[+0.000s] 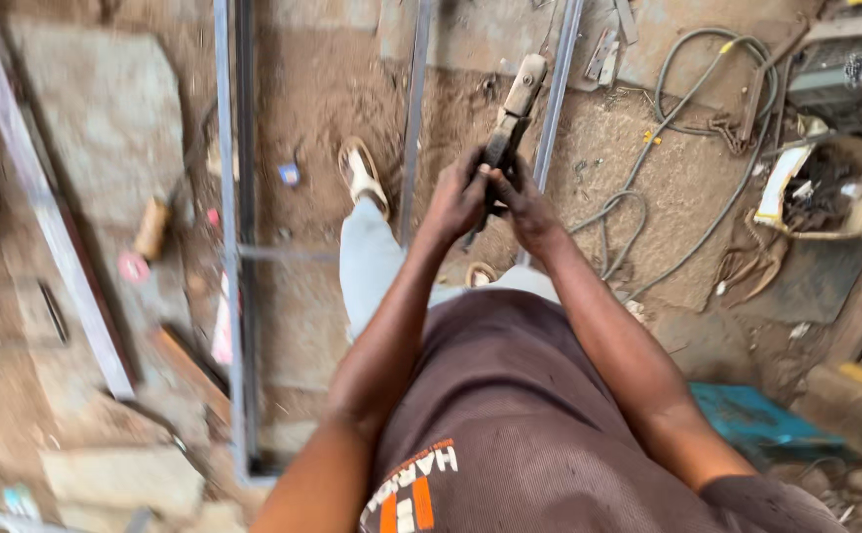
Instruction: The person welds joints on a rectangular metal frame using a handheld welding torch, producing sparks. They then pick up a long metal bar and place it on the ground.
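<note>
Over the dirt floor (332, 99) and steel frame (236, 247), my left hand (455, 202) and right hand (522, 204) both grip the grinder (510, 114); its cable (692, 197) could snag my feet.

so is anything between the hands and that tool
No. Both the left hand and right hand are already closed around the tool, with nothing visible between them and it. Below it lie the metal bars and dirt floor.
</note>
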